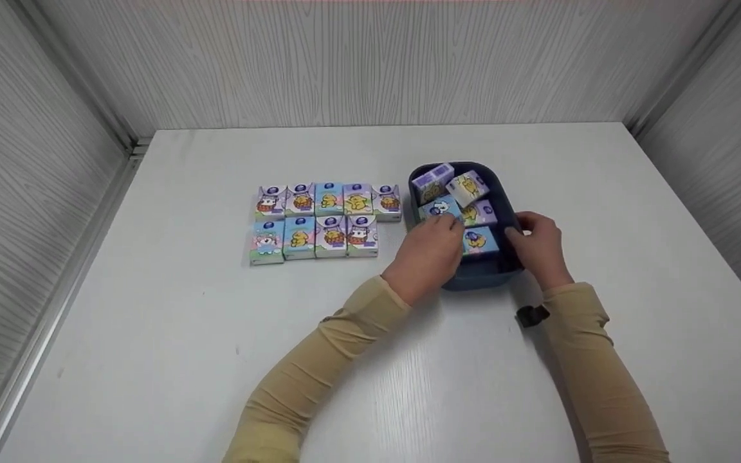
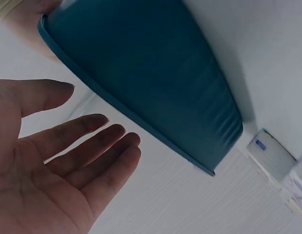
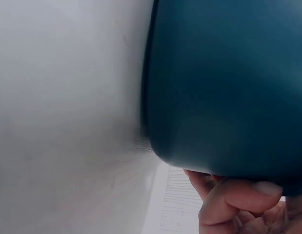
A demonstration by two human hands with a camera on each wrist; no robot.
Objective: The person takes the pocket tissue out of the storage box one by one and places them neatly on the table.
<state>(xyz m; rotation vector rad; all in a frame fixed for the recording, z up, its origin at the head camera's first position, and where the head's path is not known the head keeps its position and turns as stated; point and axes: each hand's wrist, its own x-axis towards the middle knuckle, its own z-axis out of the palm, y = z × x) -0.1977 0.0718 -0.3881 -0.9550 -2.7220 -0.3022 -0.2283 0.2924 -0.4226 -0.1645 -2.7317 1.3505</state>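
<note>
A dark blue plastic bin (image 1: 483, 281) with rounded corners stands right of the table's middle. Inside it lie several small cartoon-printed packs, among them a blue one (image 1: 440, 207), a purple one (image 1: 433, 183) and another blue one (image 1: 480, 240). My left hand (image 1: 425, 257) reaches over the bin's near left side, its fingertips by the blue pack. In the left wrist view its fingers (image 2: 100, 156) are loosely extended and hold nothing. My right hand (image 1: 539, 247) grips the bin's right rim; the right wrist view shows its thumb (image 3: 248, 195) against the bin wall (image 3: 224, 97).
Left of the bin, similar packs (image 1: 300, 236) lie flat in two neat rows, side by side. A small black object (image 1: 531, 316) is by the right wrist. Grey wood-grain panels (image 1: 370, 64) enclose the white table (image 1: 152, 334) at the back and sides.
</note>
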